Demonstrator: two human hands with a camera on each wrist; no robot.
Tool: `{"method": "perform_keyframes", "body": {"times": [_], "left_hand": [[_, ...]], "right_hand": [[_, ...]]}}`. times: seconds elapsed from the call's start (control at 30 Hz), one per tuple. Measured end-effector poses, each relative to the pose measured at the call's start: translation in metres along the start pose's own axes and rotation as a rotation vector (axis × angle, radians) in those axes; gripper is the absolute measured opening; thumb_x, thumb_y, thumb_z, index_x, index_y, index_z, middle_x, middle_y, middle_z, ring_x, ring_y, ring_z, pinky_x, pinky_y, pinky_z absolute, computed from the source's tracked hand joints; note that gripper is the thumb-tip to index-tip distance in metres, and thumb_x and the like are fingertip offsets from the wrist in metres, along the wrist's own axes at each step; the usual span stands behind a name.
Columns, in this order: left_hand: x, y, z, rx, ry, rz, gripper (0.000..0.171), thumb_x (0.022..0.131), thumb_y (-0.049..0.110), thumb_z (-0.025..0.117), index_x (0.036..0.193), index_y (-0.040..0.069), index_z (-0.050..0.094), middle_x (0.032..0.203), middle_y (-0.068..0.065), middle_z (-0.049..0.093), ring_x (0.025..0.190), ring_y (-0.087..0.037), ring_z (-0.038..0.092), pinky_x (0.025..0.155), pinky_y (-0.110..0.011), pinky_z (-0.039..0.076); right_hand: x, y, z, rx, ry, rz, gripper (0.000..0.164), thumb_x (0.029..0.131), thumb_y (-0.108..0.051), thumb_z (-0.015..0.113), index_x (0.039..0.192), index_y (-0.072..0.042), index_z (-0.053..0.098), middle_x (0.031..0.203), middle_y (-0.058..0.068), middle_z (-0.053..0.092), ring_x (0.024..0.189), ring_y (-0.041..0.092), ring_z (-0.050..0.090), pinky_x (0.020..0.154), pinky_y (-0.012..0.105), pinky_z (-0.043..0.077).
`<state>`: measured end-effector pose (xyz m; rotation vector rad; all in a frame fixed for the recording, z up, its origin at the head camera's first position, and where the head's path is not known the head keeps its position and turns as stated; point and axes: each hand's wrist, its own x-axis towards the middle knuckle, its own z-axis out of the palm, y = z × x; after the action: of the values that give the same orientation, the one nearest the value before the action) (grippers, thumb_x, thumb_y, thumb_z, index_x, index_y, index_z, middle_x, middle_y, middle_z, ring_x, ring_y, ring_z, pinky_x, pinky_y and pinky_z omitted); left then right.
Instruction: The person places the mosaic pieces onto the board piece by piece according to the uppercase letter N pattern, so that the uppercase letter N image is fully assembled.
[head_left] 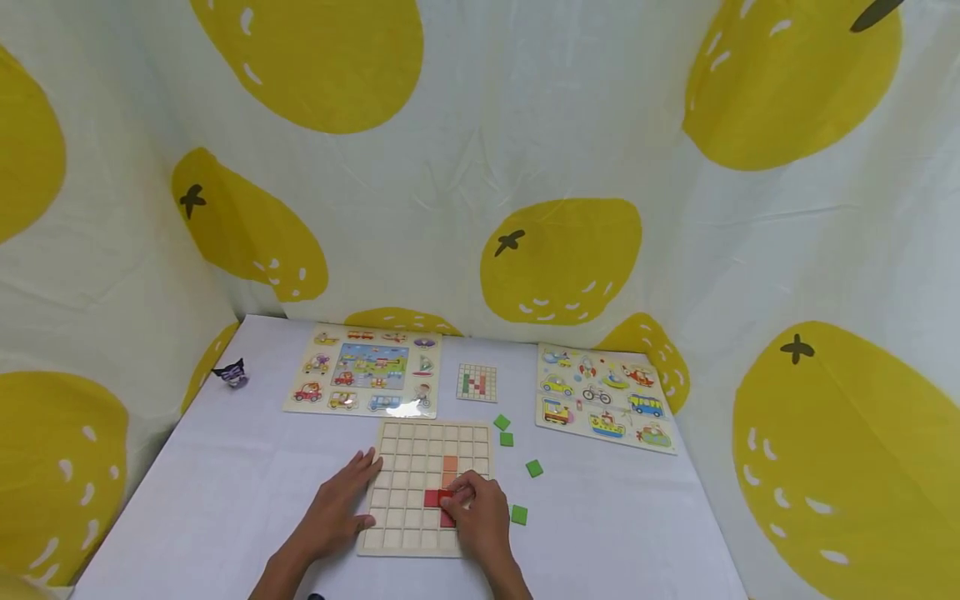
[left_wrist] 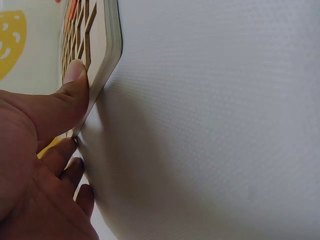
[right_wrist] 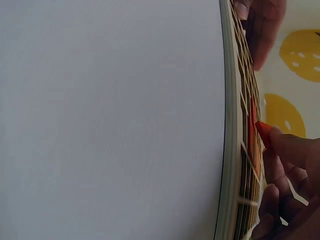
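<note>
A wooden grid board [head_left: 397, 552] with square cells lies flat on the white-covered table. My right hand [head_left: 483, 515] pinches a red square tile [right_wrist: 264, 133] between thumb and fingers, tilted just over the board's lower middle cells. Around it in the grid sit a pinkish-red tile [head_left: 431, 498], another red tile [head_left: 447, 519] partly covered by the hand, and orange tiles [head_left: 450, 463] above. At the board's left edge rests my left hand [head_left: 335, 507], fingers spread. Its thumb [left_wrist: 75, 75] lies on the rim in the left wrist view.
Several loose green tiles [head_left: 534, 468] lie right of the board. Behind it stands a small pattern card [head_left: 477, 382], between a vehicle puzzle [head_left: 360, 371] and another picture puzzle [head_left: 603, 400]. A dark purple crumpled item [head_left: 232, 373] is far left. Lemon-print cloth [head_left: 450, 167] hangs behind.
</note>
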<state>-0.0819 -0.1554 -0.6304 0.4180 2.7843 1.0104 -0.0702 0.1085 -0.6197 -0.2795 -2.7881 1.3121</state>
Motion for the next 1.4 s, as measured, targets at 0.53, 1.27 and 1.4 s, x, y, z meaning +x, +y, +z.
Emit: {"method": "perform_keyframes", "body": {"times": [0.53,1.27,1.4], "left_hand": [[0.002,-0.002,0.003,0.012,0.009,-0.016,0.099,0.076,0.013,0.093,0.163,0.015,0.045,0.175,-0.007,0.032,0.164,-0.037,0.026,0.129,-0.064,0.029],[0.003,-0.002,0.003,0.016,-0.01,0.004,0.098,0.079,0.014,0.092,0.164,0.013,0.042,0.176,-0.008,0.03,0.164,-0.038,0.024,0.129,-0.064,0.028],[0.003,-0.002,0.002,0.017,-0.01,0.003,0.098,0.079,0.014,0.092,0.164,0.013,0.042,0.176,-0.009,0.029,0.164,-0.037,0.024,0.129,-0.064,0.028]], "right_hand": [[0.014,-0.024,0.037,-0.057,0.026,-0.082,0.022,0.076,-0.017,0.096,0.085,-0.023,0.077,0.065,-0.016,0.056,0.072,0.005,0.044,0.06,0.021,0.033],[0.027,-0.037,0.041,-0.164,0.041,-0.174,0.017,0.076,-0.014,0.094,0.079,-0.021,0.079,0.063,-0.013,0.06,0.072,0.007,0.044,0.071,0.029,0.036],[0.03,-0.038,0.039,-0.173,-0.008,-0.193,0.015,0.077,-0.017,0.095,0.078,-0.022,0.081,0.065,-0.014,0.061,0.074,0.007,0.044,0.07,0.028,0.035]]}}
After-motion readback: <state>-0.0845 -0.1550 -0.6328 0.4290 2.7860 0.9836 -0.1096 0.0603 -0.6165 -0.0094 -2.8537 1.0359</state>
